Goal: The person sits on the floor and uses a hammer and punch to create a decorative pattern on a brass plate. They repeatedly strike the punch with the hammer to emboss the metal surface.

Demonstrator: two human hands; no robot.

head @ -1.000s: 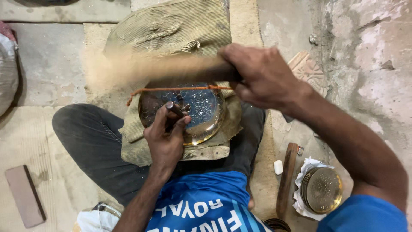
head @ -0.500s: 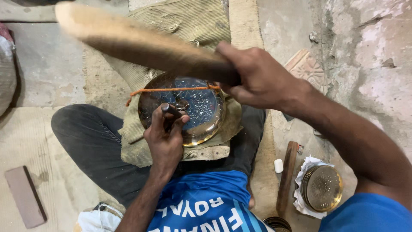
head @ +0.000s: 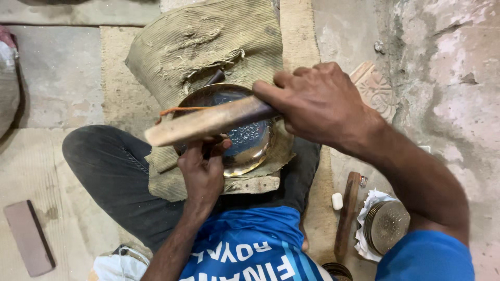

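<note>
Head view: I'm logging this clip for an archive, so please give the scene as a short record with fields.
Setting: person seated cross-legged on floor
Left hand: holds a small tool, mostly hidden, against the round engraved brass plate
Right hand: grips a flat wooden mallet above the plate
Under plate: worn burlap pad
At right: stack of brass plates on paper, wooden stick
</note>
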